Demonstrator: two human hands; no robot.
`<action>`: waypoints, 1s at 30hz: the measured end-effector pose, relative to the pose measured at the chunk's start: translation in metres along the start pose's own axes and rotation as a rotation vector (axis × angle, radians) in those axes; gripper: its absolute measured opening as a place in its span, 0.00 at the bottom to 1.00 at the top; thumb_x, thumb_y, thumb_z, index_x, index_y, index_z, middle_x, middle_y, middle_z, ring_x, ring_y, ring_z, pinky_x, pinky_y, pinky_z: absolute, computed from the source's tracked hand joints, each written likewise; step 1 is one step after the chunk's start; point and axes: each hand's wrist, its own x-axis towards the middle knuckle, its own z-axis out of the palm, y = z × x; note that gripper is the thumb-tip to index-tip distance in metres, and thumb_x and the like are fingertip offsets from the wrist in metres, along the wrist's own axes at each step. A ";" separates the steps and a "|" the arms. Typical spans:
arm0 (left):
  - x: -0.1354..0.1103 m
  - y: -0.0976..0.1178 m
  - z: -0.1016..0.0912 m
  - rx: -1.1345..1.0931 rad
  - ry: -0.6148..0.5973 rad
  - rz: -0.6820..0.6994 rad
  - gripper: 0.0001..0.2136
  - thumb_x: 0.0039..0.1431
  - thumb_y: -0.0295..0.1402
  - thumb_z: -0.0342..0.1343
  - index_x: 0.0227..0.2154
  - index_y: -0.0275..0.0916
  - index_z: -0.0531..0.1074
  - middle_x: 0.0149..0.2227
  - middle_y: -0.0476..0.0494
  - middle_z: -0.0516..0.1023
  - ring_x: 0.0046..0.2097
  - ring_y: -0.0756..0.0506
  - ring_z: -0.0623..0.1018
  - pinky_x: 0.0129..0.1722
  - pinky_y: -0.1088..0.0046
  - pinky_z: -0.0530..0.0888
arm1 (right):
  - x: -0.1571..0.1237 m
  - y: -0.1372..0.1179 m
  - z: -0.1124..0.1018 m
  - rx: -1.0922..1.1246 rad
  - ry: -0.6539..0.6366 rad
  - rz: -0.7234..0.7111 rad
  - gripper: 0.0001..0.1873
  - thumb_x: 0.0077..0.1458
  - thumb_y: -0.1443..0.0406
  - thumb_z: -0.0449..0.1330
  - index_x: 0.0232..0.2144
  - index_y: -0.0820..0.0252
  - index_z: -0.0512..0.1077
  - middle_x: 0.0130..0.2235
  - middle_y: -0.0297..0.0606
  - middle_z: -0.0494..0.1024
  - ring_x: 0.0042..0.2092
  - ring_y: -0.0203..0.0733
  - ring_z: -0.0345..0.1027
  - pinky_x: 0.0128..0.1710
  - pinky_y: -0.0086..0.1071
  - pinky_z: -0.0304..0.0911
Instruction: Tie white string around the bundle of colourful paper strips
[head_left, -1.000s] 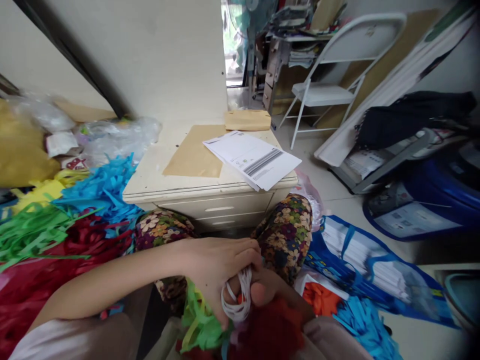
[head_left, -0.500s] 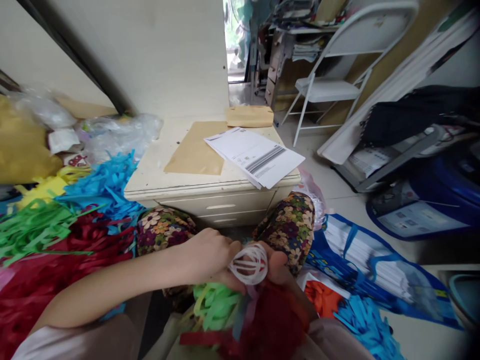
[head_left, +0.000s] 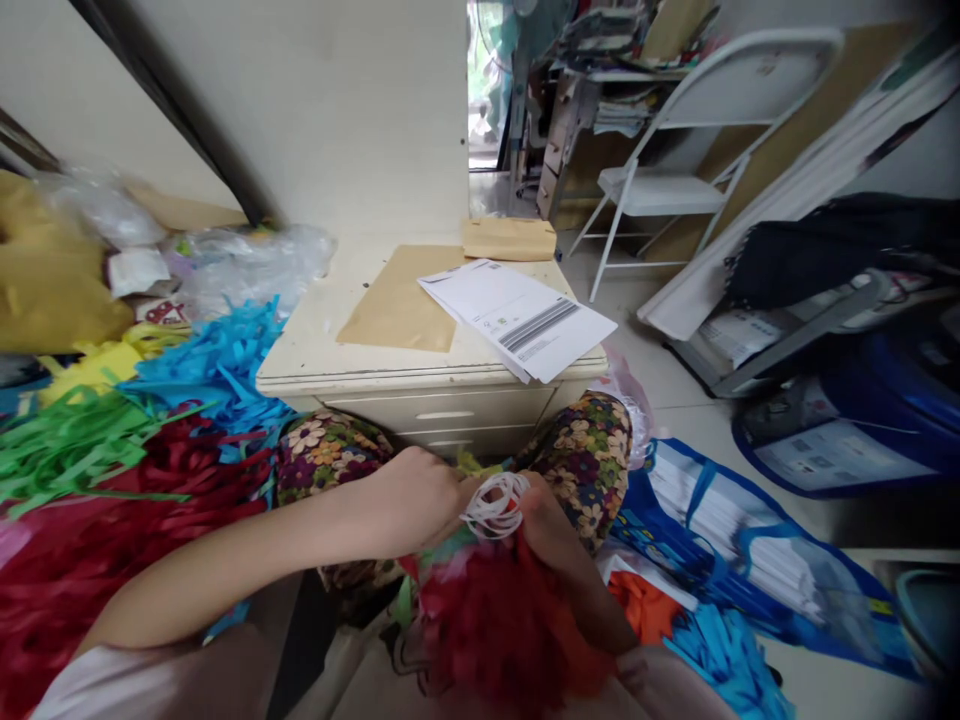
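Meanwhile we had lifted the white band (head_left: 495, 505) a little higher than it sat a moment earlier, and the green strips that showed beneath our hands half a second before were mostly hidden behind the red tassel bundle (head_left: 502, 620); we judged the wrapping was drawing tight around the bundle's top. Our left hand (head_left: 420, 495) was curled, its fingers (head_left: 457, 500) pinched on the band's left side. Our right hand (head_left: 551, 530) was also closed, its fingers pressing the band from the right and touching the red bundle below. The band sat between both hands, over our lap, just in front of the near edge of the worktop (head_left: 315, 345), where papers (head_left: 517, 320) lay at the right corner. Loose blue strips (head_left: 217, 365) lay heaped by the left edge.
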 end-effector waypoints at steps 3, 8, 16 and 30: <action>-0.003 -0.003 -0.005 -0.062 0.006 -0.006 0.06 0.49 0.25 0.42 0.25 0.36 0.63 0.24 0.43 0.73 0.26 0.46 0.72 0.24 0.73 0.64 | 0.002 -0.001 -0.003 -0.071 0.006 -0.079 0.32 0.41 0.39 0.40 0.11 0.61 0.58 0.17 0.32 0.58 0.20 0.32 0.51 0.17 0.27 0.48; 0.000 0.001 -0.003 -0.081 0.028 -0.044 0.08 0.50 0.26 0.39 0.24 0.35 0.63 0.23 0.43 0.72 0.24 0.46 0.71 0.23 0.73 0.65 | 0.013 0.003 -0.007 -0.107 0.256 -0.171 0.30 0.38 0.41 0.50 0.11 0.62 0.58 0.24 0.37 0.64 0.27 0.35 0.58 0.26 0.29 0.55; 0.011 0.007 -0.004 -0.030 0.030 -0.121 0.11 0.50 0.24 0.39 0.25 0.34 0.67 0.26 0.40 0.73 0.27 0.44 0.72 0.24 0.72 0.63 | 0.022 -0.001 0.008 0.284 0.326 -0.127 0.17 0.39 0.61 0.60 0.13 0.59 0.55 0.23 0.34 0.71 0.29 0.39 0.66 0.35 0.36 0.62; 0.016 -0.010 0.001 -0.614 0.167 0.016 0.12 0.52 0.29 0.41 0.14 0.35 0.59 0.15 0.54 0.52 0.18 0.56 0.54 0.19 0.79 0.53 | 0.026 0.010 0.011 0.478 0.296 -0.394 0.17 0.43 0.60 0.57 0.15 0.58 0.52 0.14 0.24 0.57 0.15 0.30 0.55 0.23 0.32 0.60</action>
